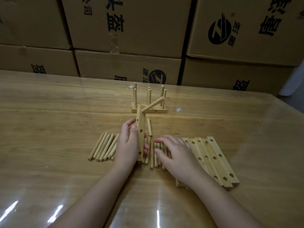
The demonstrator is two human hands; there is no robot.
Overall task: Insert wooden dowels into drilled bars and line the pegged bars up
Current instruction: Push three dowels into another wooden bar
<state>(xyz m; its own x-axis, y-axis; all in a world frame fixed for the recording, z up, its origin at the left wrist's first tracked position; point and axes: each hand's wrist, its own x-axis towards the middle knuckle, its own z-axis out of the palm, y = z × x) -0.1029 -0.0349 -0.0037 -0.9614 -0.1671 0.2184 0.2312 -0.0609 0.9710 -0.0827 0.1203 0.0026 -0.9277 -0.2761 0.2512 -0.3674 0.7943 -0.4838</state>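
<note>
Trouble could come from the tilted bar: the left hand had its grip closed round it above the tabletop, one dowel in, while the right hand, grip open, lay on loose dowels that might roll away

Pretty much all tan here: pale blond dowels, raised bar the same shade with dark holes, honey-brown wood-grain bench with white specks, brown cardboard boxes printed in black.

Two hands, one raised bar, one table
</note>
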